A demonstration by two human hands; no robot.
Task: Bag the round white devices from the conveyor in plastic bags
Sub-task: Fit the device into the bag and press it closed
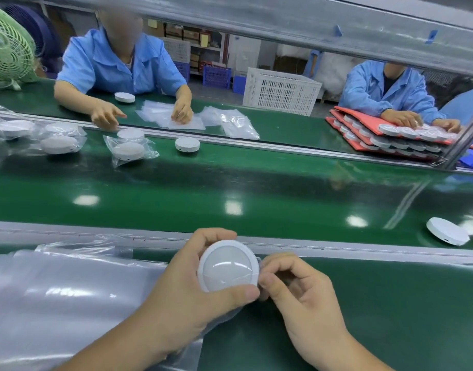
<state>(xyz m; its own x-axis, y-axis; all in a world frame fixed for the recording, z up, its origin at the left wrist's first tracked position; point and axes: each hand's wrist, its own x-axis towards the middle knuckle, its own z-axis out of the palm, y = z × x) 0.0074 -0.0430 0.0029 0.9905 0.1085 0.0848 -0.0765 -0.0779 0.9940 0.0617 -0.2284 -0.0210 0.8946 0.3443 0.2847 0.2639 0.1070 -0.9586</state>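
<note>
"Where's the risk?"

"A slip. My left hand point(187, 287) grips the round white device point(228, 266) by its rim only, thumb on the near edge and fingers curled over the far-left edge. The shell looks slick, so a hard tug from the right could pop it out onto the green table point(390, 303)."

"And your right?"

"My right hand point(296, 287) has thumb and forefinger pressed together, pinching thin clear film point(259, 263) at the device's right edge. It's probably a bag's mouth, but glare hides that. A crooked pull could bunch or tear it."

"Where is the device?"

"Between both hands, facing me, right of the stack of bags point(56, 287) and nearer than the conveyor point(230, 183)."
</note>
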